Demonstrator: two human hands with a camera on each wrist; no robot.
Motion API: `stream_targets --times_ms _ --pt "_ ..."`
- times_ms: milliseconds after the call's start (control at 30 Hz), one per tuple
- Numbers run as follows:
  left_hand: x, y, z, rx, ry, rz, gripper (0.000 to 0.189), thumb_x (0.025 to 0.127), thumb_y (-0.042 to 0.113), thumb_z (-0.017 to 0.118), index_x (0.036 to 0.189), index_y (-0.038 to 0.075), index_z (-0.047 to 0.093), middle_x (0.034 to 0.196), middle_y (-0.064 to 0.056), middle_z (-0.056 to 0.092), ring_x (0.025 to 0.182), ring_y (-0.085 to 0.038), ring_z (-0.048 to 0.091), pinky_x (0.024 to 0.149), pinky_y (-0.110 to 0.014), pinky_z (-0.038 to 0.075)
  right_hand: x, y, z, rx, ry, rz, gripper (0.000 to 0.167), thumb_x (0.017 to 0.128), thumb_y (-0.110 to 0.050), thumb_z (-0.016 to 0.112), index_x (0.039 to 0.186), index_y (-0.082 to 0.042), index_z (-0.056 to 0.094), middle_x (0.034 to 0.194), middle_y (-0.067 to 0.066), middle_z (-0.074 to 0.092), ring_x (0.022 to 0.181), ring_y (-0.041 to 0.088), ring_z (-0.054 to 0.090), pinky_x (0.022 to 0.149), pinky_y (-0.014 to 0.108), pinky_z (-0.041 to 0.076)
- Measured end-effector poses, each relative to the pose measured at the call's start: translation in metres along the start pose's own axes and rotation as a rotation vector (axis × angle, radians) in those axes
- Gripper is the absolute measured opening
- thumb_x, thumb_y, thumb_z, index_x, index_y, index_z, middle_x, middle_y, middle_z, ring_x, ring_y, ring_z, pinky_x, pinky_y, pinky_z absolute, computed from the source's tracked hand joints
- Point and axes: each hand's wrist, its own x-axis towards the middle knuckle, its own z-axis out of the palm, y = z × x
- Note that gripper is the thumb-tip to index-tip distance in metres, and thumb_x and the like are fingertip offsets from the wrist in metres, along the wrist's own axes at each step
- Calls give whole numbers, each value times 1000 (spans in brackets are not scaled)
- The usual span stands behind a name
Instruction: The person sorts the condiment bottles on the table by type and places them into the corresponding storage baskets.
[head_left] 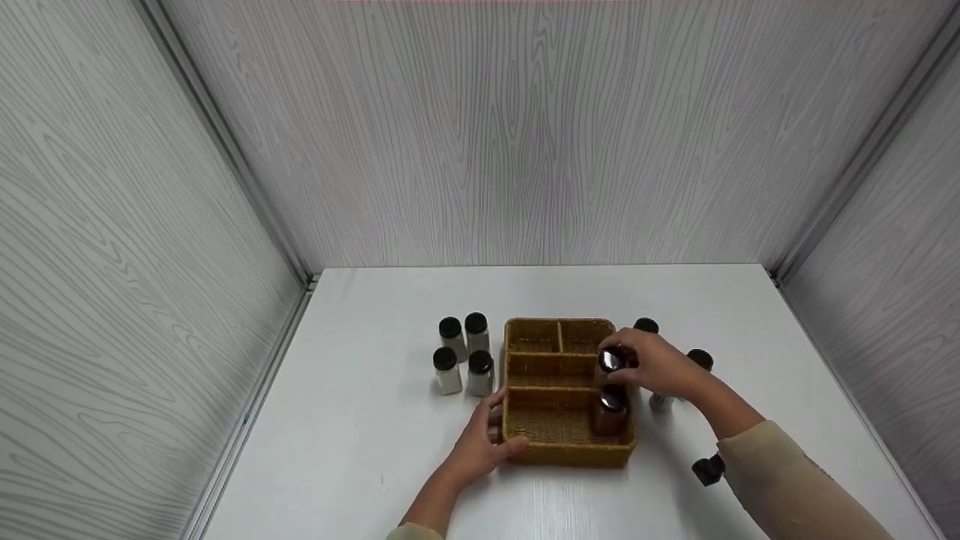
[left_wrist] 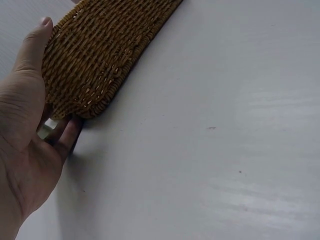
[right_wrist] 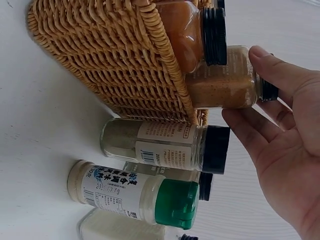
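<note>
A brown wicker basket (head_left: 568, 453) with divided compartments sits on the white table. At its front left corner, my left hand (head_left: 474, 451) grips it, thumb over the front rim and fingers along the left wall. My right hand (head_left: 660, 366) holds a square glass spice jar (right_wrist: 222, 87) of brown powder by its upper part, near the black lid. That jar is upright at the right end of the basket's middle compartment, its base hidden by the wall. Beside it, a jar of orange-red powder (head_left: 610, 421) stands at the right end of the front compartment.
Several black-lidded jars of pale contents (head_left: 448, 379) stand left of the basket. To its right are a labelled jar (right_wrist: 160, 145), a green-capped shaker (right_wrist: 122, 192) and other jars, partly behind my right arm. A black-capped item (head_left: 707, 470) shows by the right sleeve.
</note>
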Motion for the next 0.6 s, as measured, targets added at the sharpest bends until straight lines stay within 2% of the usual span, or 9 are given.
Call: stream_targets --times_ms 67,267,400,600 --pt "-1 0 0 12 4 2 97 98 39 83 173 31 21 171 -22 36 146 -39 55 107 -46 60 0 0 0 -2 0 -5 47 96 -18 85 139 -10 68 135 12 71 127 38 68 102 49 58" --pt "-2 0 0 58 4 -11 96 99 43 81 173 37 21 177 -16 27 150 -39 52 111 -50 58 -2 -1 2 -35 5 10 50 94 -21 87 140 -12 70 132 8 73 123 30 70 102 50 59" --pt "-1 -1 0 44 5 8 95 100 41 81 173 35 21 177 -17 28 149 -39 52 114 -52 55 0 -3 4 -128 4 -32 50 94 -22 87 139 -11 72 130 7 75 121 26 71 102 50 59" --pt "-1 -2 0 27 11 15 95 99 38 82 173 32 22 173 -21 34 148 -42 54 108 -49 59 3 -6 5 -268 -4 -105 48 94 -21 87 138 -7 73 126 6 75 117 27 72 100 50 61"
